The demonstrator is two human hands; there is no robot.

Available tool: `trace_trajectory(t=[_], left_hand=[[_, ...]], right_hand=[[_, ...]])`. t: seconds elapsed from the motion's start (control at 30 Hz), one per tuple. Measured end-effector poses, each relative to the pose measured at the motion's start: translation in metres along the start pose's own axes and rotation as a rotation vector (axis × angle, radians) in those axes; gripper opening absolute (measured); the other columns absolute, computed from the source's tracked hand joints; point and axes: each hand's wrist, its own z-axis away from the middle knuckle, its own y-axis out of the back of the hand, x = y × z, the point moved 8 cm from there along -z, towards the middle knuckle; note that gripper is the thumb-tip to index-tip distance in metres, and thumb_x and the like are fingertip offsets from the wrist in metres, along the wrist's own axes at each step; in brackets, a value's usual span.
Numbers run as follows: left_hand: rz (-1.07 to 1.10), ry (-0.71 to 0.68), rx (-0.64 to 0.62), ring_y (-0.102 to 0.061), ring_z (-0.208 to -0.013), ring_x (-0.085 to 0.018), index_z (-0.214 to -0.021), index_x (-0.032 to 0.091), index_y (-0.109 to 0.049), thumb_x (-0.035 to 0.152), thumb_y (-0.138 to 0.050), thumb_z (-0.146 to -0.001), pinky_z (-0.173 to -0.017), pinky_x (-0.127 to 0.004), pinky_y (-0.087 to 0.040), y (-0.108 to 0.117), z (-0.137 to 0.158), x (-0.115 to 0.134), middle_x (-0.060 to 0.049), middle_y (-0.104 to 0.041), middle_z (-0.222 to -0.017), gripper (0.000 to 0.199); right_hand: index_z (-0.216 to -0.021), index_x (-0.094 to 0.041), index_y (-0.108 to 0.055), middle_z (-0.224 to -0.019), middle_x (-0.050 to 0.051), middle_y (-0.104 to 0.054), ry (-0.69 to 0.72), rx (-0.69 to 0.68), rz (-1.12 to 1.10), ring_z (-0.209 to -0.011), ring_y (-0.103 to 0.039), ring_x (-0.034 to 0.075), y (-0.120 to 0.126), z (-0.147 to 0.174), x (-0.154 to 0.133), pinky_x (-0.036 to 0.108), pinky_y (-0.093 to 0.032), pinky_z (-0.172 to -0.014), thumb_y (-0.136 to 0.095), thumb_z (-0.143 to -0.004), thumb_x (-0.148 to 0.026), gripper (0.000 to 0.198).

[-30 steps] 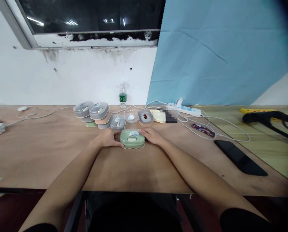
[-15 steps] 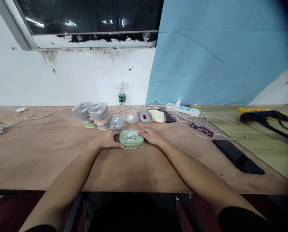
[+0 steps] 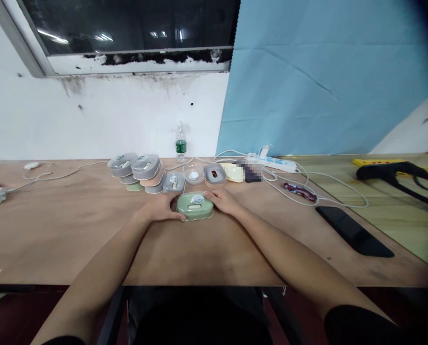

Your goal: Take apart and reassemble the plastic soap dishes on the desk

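The person's left hand clasps the left end of the green box, thumb and fingers parted around it; the right hand holds the right end, fingers bent against it. The box sits on the tabletop. Its round pale sticker and the bottle's green label carry print too small to read.

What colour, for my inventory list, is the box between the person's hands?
Light green; the box shows best in the head view.
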Motion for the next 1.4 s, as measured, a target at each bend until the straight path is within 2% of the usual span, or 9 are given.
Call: trace_trajectory(t=[0.1, 0.33, 0.63, 0.77, 0.87, 1.0, 1.2, 1.3, 1.4], left_hand=[[-0.070, -0.041, 0.010, -0.055, -0.113, -0.034, -0.142, 0.022, -0.035, 0.064, -0.073, -0.059, -0.089, -0.041, -0.044, -0.002, 0.000, 0.007, -0.014, -0.054, -0.133, 0.101], [-0.082, -0.057, -0.042, -0.054, -0.115, -0.035, -0.144, 0.023, -0.030, 0.061, -0.072, -0.062, -0.091, -0.045, -0.045, -0.013, -0.001, 0.017, -0.014, -0.055, -0.131, 0.100], [-0.046, -0.188, 0.182, -0.044, -0.125, -0.031, -0.143, 0.022, -0.029, 0.038, -0.075, -0.065, -0.103, -0.044, -0.041, -0.004, -0.002, 0.030, -0.015, -0.040, -0.135, 0.093], [-0.143, -0.224, 0.287, -0.044, -0.125, -0.031, -0.142, 0.023, -0.032, 0.037, -0.073, -0.068, -0.103, -0.043, -0.042, 0.007, 0.002, 0.035, -0.014, -0.038, -0.136, 0.086], [-0.202, -0.138, 0.494, -0.043, -0.127, -0.030, -0.141, 0.023, -0.033, 0.043, -0.072, -0.070, -0.104, -0.043, -0.041, 0.027, 0.008, 0.030, -0.013, -0.040, -0.136, 0.084], [-0.259, 0.128, 0.703, -0.043, -0.128, -0.030, -0.142, 0.023, -0.033, 0.052, -0.072, -0.069, -0.102, -0.041, -0.043, 0.048, 0.017, 0.009, -0.012, -0.042, -0.139, 0.088], [-0.285, 0.366, 0.586, -0.052, -0.120, -0.032, -0.144, 0.022, -0.028, 0.059, -0.067, -0.071, -0.091, -0.041, -0.048, 0.046, 0.016, -0.008, -0.012, -0.046, -0.141, 0.091], [-0.291, 0.438, 0.526, -0.058, -0.109, -0.033, -0.146, 0.025, -0.023, 0.062, -0.064, -0.073, -0.080, -0.040, -0.051, 0.042, 0.015, -0.011, -0.012, -0.048, -0.139, 0.092], [-0.313, 0.431, 0.505, -0.059, -0.109, -0.032, -0.143, 0.029, -0.031, 0.061, -0.061, -0.075, -0.077, -0.038, -0.053, 0.039, 0.012, -0.009, -0.011, -0.044, -0.142, 0.081]], right_hand=[[-0.055, -0.018, -0.047, -0.052, -0.002, -0.047, -0.024, 0.021, 0.003, -0.052, -0.043, 0.012, 0.000, -0.001, 0.004, 0.025, -0.024, -0.050, -0.039, -0.087, -0.064, 0.056], [-0.058, -0.017, -0.051, -0.053, -0.002, -0.049, -0.099, 0.061, -0.063, -0.053, -0.044, 0.012, 0.002, -0.004, 0.015, 0.024, -0.026, -0.050, -0.041, -0.084, -0.066, 0.056], [-0.056, -0.018, -0.043, -0.049, -0.003, -0.047, -0.100, 0.139, -0.186, -0.051, -0.045, 0.012, 0.010, -0.001, 0.013, 0.024, -0.030, -0.050, -0.037, -0.085, -0.068, 0.058], [-0.058, -0.019, -0.048, -0.043, -0.002, -0.045, -0.203, 0.140, -0.327, -0.039, -0.043, 0.012, 0.007, -0.001, 0.024, 0.024, -0.030, -0.043, -0.029, -0.086, -0.071, 0.062], [-0.062, -0.019, -0.052, -0.042, -0.003, -0.045, -0.271, 0.137, -0.397, -0.033, -0.041, 0.011, 0.004, -0.001, 0.031, 0.024, -0.028, -0.037, -0.029, -0.085, -0.073, 0.063], [-0.066, -0.019, -0.054, -0.044, -0.003, -0.048, -0.218, 0.122, -0.369, -0.035, -0.044, 0.011, 0.001, -0.003, 0.029, 0.023, -0.030, -0.039, -0.036, -0.084, -0.070, 0.057], [-0.062, -0.020, -0.052, -0.047, -0.003, -0.050, -0.083, 0.170, -0.238, -0.044, -0.045, 0.012, 0.005, -0.002, 0.018, 0.023, -0.032, -0.046, -0.043, -0.086, -0.061, 0.048], [-0.061, -0.019, -0.051, -0.051, -0.002, -0.049, -0.019, 0.347, -0.166, -0.051, -0.046, 0.013, 0.028, 0.000, 0.014, 0.024, -0.032, -0.051, -0.046, -0.086, -0.055, 0.044], [-0.069, -0.019, -0.056, -0.059, -0.002, -0.052, -0.027, 0.616, -0.112, -0.057, -0.047, 0.013, 0.062, 0.006, 0.027, 0.025, -0.035, -0.057, -0.047, -0.087, -0.048, 0.035]])
